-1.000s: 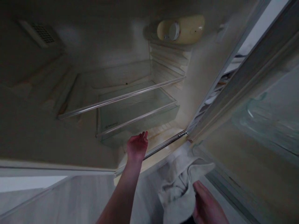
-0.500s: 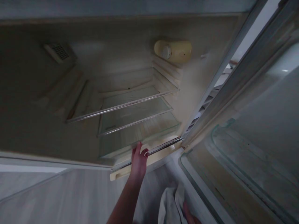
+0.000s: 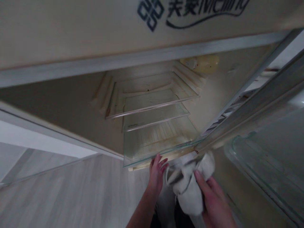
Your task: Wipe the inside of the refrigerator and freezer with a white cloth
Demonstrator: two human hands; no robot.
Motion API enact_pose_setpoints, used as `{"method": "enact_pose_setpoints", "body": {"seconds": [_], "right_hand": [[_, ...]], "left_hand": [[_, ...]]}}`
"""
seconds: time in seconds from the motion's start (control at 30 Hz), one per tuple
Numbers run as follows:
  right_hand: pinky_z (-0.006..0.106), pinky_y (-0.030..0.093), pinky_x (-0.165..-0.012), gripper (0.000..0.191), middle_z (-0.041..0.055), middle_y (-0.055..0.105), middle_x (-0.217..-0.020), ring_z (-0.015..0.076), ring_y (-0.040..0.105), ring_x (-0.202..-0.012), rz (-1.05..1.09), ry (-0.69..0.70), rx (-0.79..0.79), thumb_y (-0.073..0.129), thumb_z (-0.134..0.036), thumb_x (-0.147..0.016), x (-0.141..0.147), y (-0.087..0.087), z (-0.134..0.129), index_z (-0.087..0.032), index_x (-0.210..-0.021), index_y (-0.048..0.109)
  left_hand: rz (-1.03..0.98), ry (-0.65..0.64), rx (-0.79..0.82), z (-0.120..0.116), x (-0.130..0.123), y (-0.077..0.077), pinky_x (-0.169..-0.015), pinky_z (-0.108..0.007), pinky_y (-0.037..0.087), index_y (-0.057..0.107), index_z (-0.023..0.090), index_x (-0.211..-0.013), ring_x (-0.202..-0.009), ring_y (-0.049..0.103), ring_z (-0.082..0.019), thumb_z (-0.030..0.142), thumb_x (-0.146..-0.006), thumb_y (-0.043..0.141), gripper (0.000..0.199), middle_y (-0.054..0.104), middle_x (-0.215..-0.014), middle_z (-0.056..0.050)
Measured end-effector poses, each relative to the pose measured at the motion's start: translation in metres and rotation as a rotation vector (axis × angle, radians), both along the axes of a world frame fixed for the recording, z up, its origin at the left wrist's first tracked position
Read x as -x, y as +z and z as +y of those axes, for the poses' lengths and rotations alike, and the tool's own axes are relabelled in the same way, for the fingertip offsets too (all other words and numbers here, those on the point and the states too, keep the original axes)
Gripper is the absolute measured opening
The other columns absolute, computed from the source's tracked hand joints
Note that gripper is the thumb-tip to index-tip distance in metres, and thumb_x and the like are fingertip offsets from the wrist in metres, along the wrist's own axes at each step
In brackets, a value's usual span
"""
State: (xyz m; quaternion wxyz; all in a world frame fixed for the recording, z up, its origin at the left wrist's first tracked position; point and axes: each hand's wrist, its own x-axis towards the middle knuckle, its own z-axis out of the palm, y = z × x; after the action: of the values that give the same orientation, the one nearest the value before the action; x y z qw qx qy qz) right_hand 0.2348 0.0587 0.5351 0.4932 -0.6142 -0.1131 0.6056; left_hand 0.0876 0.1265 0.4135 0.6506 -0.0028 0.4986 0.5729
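An open refrigerator shows glass shelves inside. The lowest glass shelf (image 3: 161, 136) reaches out past the front edge of the compartment. My left hand (image 3: 158, 172) is at that shelf's front edge, fingers apart and curved; whether they touch or grip the glass cannot be made out. In my right hand (image 3: 211, 193) is a whitish cloth (image 3: 190, 190), bunched up and hanging down, held near the right end of the shelf's edge. Above sit the upper shelf (image 3: 154, 106) and a middle shelf (image 3: 156, 122).
On the right stands the open refrigerator door (image 3: 261, 158) with clear door racks. A closed panel with a printed logo (image 3: 150, 14) spans the top. The yellowish thermostat housing (image 3: 206, 63) is inside at the upper right. Below is a pale wood-look floor (image 3: 71, 190).
The lowest shelf now sticks out further at the front, with my left hand beside it. My right hand has come up with the cloth. The view has shifted, bringing the logo panel in.
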Motion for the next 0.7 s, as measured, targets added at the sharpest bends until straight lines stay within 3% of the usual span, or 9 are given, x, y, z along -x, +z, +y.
{"method": "enact_pose_setpoints", "body": {"seconds": [0.07,0.13,0.2,0.3,0.37,0.53,0.63,0.7], "right_hand": [[0.032,0.056,-0.076,0.061,0.0078,0.075,-0.102,0.0244,0.07,-0.092,-0.12,-0.03,-0.159,0.078,-0.064,-0.074,0.018,0.008,0.044,-0.02,-0.116,0.067],[0.027,0.05,-0.072,0.047,0.0068,0.072,-0.093,0.02,0.066,-0.084,-0.365,0.058,-0.294,0.068,-0.061,-0.086,0.038,0.003,0.09,-0.017,-0.102,0.066],[0.026,0.044,-0.07,0.033,0.0095,0.071,-0.09,0.0191,0.063,-0.081,-0.649,0.332,-0.322,0.057,-0.047,-0.097,0.06,-0.011,0.132,-0.015,-0.092,0.064],[0.027,0.042,-0.08,0.023,0.0171,0.071,-0.108,0.0219,0.065,-0.098,-0.935,0.864,-0.19,0.049,-0.027,-0.101,0.099,-0.037,0.176,-0.011,-0.098,0.066],[0.025,0.041,-0.078,0.02,0.0158,0.072,-0.106,0.0205,0.065,-0.097,-0.919,1.091,-0.118,0.052,-0.024,-0.1,0.125,-0.049,0.19,-0.011,-0.096,0.067],[0.021,0.039,-0.059,0.016,-0.0001,0.068,-0.079,0.0116,0.057,-0.066,-0.643,1.425,-0.1,0.065,-0.03,-0.093,0.174,-0.058,0.192,-0.015,-0.089,0.07],[0.02,0.04,-0.054,0.022,-0.0027,0.061,-0.067,0.0108,0.053,-0.057,-0.484,1.634,-0.07,0.06,-0.031,-0.095,0.187,-0.057,0.184,-0.015,-0.083,0.068],[0.021,0.039,-0.051,0.023,-0.0022,0.057,-0.059,0.0112,0.051,-0.053,-0.478,1.686,-0.045,0.061,-0.027,-0.092,0.186,-0.056,0.179,-0.013,-0.073,0.066]], "left_hand": [[-0.042,-0.021,0.044,-0.002,0.014,0.009,-0.082,-0.036,0.061,0.064,0.017,-0.094,-0.1,0.073,-0.028,0.054,-0.09,0.07,0.038,0.069,-0.113,-0.015],[-0.06,-0.019,0.091,-0.003,0.029,0.018,-0.084,-0.04,0.062,0.06,0.017,-0.094,-0.097,0.074,-0.028,0.056,-0.095,0.062,0.04,0.07,-0.112,-0.018],[-0.041,-0.006,0.134,-0.002,0.042,0.023,-0.082,-0.042,0.063,0.06,0.017,-0.099,-0.09,0.075,-0.027,0.053,-0.093,0.067,0.037,0.07,-0.106,-0.016],[0.018,0.014,0.166,0.002,0.052,0.025,-0.074,-0.041,0.063,0.062,0.016,-0.108,-0.078,0.074,-0.025,0.038,-0.089,0.075,0.031,0.069,-0.097,-0.011],[0.039,0.035,0.154,0.005,0.053,0.023,-0.072,-0.038,0.062,0.063,0.015,-0.107,-0.077,0.073,-0.023,0.031,-0.091,0.072,0.024,0.069,-0.097,-0.011],[-0.043,0.061,0.061,0.003,0.058,0.026,-0.073,-0.035,0.061,0.067,0.013,-0.096,-0.081,0.072,-0.021,0.03,-0.091,0.069,0.017,0.073,-0.1,-0.013],[-0.146,0.055,0.013,-0.004,0.071,0.031,-0.078,-0.036,0.062,0.071,0.013,-0.093,-0.084,0.072,-0.021,0.025,-0.086,0.07,0.015,0.074,-0.095,-0.012],[-0.198,0.065,-0.005,-0.006,0.079,0.033,-0.077,-0.035,0.062,0.072,0.013,-0.089,-0.084,0.071,-0.021,0.02,-0.082,0.07,0.01,0.074,-0.092,-0.011]]}}
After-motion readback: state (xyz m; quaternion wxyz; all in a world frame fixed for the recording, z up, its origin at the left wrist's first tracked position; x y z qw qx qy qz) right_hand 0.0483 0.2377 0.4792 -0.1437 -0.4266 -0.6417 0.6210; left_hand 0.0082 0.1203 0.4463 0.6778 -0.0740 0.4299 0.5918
